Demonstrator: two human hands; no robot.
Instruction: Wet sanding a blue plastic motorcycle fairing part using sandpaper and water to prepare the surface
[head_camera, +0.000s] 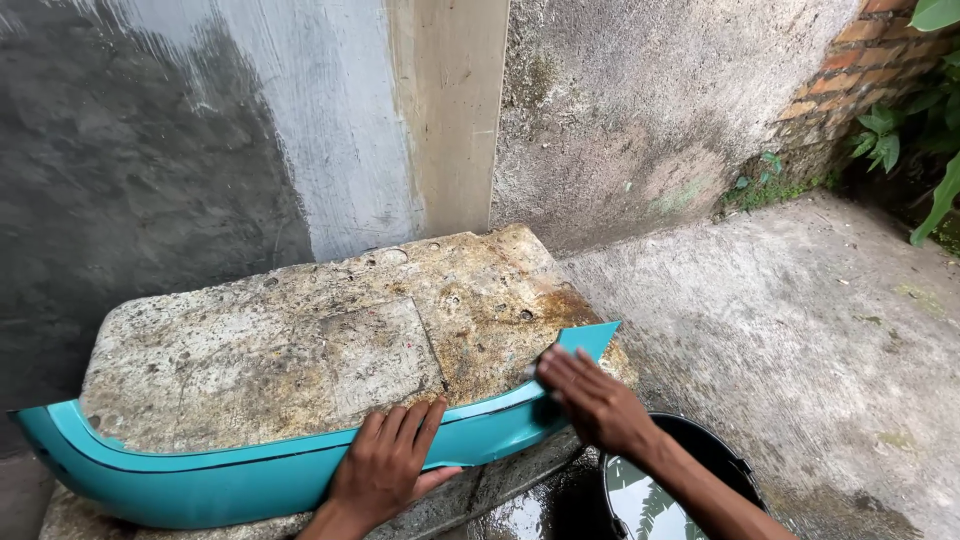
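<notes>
Both hands are working a teal panel (250, 470): left hand (385, 465) lying flat, steadying it; right hand (590, 400) pinching a small pad (533, 368), apparently sanding beyond its fingertips.

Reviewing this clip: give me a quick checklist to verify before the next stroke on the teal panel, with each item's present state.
1. Teal panel rests along the stone slab: ok.
2. Left hand presses flat on the panel: ok.
3. Right hand at the panel's pointed end: ok.
4. What the right hand holds: cannot tell, mostly hidden.
5. Black bucket with water near the right arm: ok.
6. Wet ground under the slab, footing: cannot tell.
</notes>
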